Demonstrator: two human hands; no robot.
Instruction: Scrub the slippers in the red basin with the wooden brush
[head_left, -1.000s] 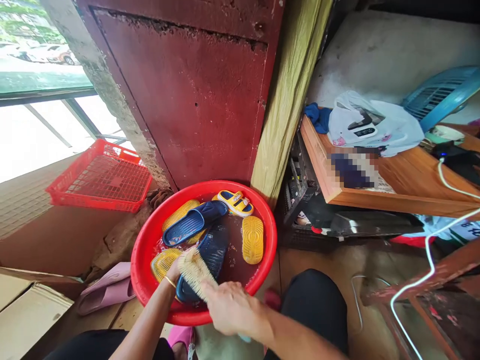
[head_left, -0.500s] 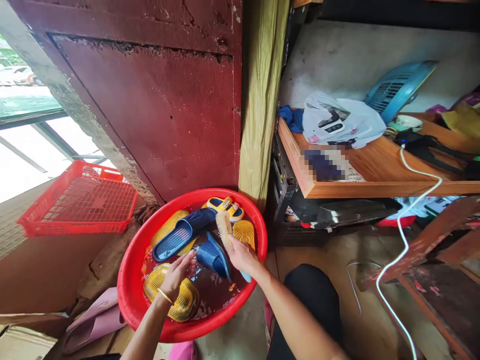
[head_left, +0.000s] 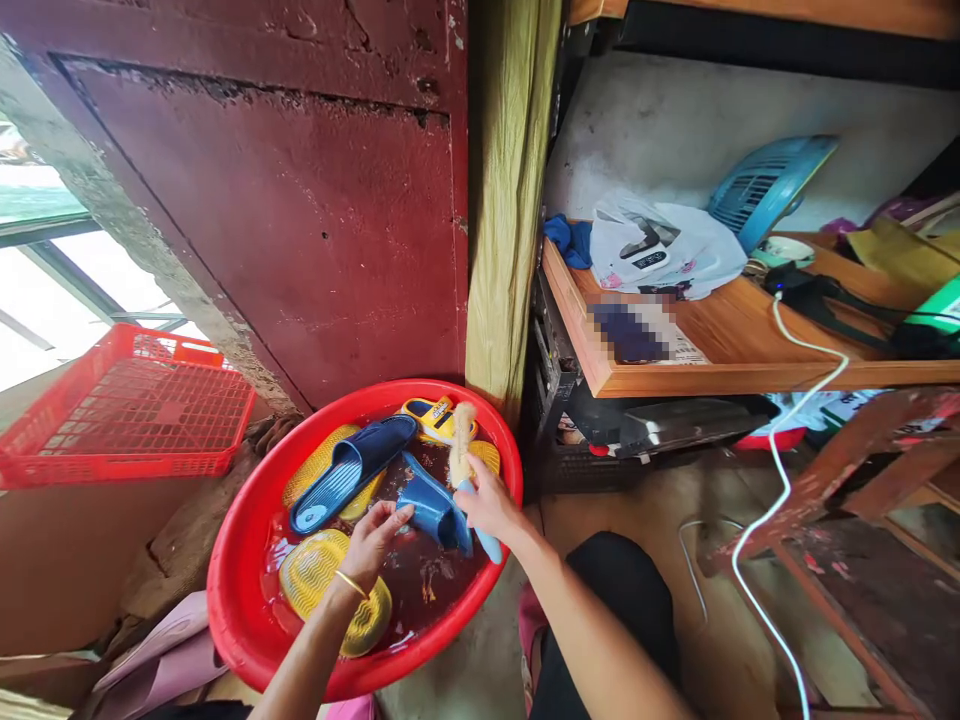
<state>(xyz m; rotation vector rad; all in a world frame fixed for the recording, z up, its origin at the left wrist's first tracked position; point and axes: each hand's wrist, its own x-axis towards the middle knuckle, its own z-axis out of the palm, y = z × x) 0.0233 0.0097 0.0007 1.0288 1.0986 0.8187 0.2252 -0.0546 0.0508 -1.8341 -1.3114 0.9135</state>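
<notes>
My right hand [head_left: 491, 500] is wrapped round the light blue handle of a scrubbing brush [head_left: 462, 440], whose pale bristled head points up and away. With thumb and fingers closed, my left hand [head_left: 373, 540] pinches the near edge of a blue slipper [head_left: 435, 510] that is tipped on its side in the water. Another blue slipper [head_left: 352, 470] lies upright, farther back in the red basin [head_left: 232, 600]. Yellow slippers with wavy soles [head_left: 311, 570] rest sole up below my left wrist. At the basin's far side is a small yellow and navy slipper [head_left: 431, 418].
A red plastic crate [head_left: 150, 400] stands to the left, with pink slippers [head_left: 161, 660] on the floor below it. Behind the basin is a dark red door [head_left: 300, 230]. A wooden shelf [head_left: 720, 375] with a plastic bag [head_left: 660, 245] and a white cable [head_left: 772, 480] are at the right.
My left fingers have closed on the blue slipper, which has turned. The brush has swung more upright, and its head is clear of the slipper. The view has shifted slightly right.
</notes>
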